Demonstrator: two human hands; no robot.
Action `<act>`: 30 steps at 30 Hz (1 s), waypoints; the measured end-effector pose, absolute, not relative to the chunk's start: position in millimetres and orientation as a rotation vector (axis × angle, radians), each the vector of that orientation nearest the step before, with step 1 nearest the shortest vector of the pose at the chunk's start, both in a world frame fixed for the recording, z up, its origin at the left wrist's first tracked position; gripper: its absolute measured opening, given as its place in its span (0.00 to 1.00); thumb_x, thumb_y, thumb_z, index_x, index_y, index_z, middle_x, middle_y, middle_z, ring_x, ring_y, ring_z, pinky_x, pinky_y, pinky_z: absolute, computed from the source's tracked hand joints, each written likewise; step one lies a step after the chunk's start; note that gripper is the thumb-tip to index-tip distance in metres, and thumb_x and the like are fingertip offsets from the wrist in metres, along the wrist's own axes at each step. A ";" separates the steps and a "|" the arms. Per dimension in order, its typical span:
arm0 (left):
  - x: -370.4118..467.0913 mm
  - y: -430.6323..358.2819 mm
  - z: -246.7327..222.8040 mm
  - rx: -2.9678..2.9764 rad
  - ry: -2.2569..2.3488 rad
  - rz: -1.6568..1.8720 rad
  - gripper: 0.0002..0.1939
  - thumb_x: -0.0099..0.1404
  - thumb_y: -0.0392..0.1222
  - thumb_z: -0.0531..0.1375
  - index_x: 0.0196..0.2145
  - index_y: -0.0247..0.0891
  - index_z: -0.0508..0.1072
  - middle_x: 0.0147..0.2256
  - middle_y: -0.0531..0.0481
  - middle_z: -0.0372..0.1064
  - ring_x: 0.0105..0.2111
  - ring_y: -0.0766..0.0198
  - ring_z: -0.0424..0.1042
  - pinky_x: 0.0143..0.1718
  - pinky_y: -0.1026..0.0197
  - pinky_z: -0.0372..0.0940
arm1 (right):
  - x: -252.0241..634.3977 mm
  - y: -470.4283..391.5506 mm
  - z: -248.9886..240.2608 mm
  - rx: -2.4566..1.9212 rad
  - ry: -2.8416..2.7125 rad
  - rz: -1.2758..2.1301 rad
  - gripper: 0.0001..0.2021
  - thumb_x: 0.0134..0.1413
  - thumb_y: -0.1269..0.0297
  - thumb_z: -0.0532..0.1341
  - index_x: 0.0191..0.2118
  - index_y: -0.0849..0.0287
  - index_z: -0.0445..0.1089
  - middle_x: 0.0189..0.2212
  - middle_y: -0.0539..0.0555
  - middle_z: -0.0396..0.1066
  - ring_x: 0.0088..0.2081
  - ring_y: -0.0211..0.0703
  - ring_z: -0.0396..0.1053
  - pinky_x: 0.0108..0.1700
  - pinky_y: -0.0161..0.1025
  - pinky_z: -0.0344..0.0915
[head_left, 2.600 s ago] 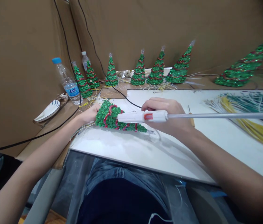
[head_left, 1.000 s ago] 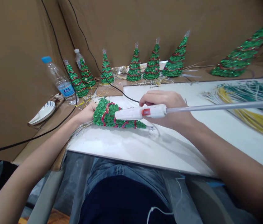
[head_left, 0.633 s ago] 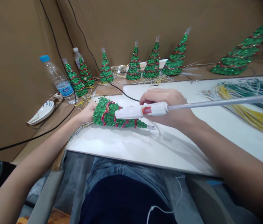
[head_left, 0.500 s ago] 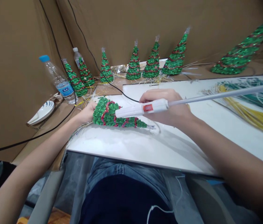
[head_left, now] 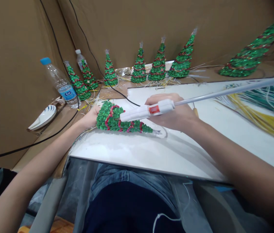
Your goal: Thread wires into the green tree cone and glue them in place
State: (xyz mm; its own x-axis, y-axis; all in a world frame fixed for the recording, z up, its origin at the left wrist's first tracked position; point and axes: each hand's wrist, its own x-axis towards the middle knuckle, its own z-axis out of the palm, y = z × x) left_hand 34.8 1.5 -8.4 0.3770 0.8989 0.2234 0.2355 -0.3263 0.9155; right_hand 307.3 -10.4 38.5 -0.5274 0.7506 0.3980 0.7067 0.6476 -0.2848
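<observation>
Brown cardboard walls [head_left: 151, 22], white tabletop [head_left: 132, 152]

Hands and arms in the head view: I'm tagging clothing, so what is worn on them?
Nothing shows on either. The left hand and right hand are bare, without gloves, rings or a watch in view. Both forearms are uncovered up to the frame edge; no sleeve is visible.

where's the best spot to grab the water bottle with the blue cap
Grip the water bottle around its clear body just above the label, probably coming from the right front. It leans slightly, the cardboard wall stands close on its left, and a small tinsel tree stands just right.
</observation>
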 end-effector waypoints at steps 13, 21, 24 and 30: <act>35.2 1.2 -8.4 1.813 0.981 0.962 0.15 0.43 0.49 0.72 0.18 0.34 0.77 0.22 0.50 0.74 0.25 0.64 0.71 0.31 0.63 0.69 | 310.2 -9.0 36.7 -1.037 -2.370 0.036 0.06 0.44 0.71 0.54 0.21 0.58 0.59 0.22 0.51 0.64 0.24 0.37 0.57 0.28 0.35 0.52; 36.7 -1.6 -5.6 1.831 1.052 0.979 0.17 0.42 0.51 0.72 0.16 0.34 0.75 0.20 0.50 0.72 0.24 0.63 0.70 0.29 0.62 0.68 | 308.9 -10.4 37.8 -1.066 -2.386 0.016 0.06 0.45 0.72 0.54 0.21 0.58 0.61 0.22 0.52 0.65 0.24 0.38 0.59 0.28 0.35 0.52; 36.7 -1.2 -5.5 1.844 1.059 0.987 0.17 0.41 0.51 0.72 0.16 0.34 0.75 0.21 0.50 0.72 0.24 0.63 0.70 0.29 0.62 0.68 | 308.4 -10.3 37.7 -1.081 -2.383 0.001 0.06 0.45 0.73 0.55 0.21 0.59 0.62 0.22 0.52 0.65 0.24 0.37 0.59 0.27 0.35 0.52; 36.3 0.6 -6.2 1.852 1.023 0.986 0.17 0.41 0.50 0.72 0.16 0.34 0.75 0.20 0.50 0.72 0.24 0.63 0.70 0.31 0.61 0.68 | 309.8 -6.8 34.4 -1.103 -2.372 -0.076 0.04 0.42 0.70 0.55 0.21 0.57 0.63 0.22 0.51 0.66 0.24 0.38 0.60 0.26 0.35 0.51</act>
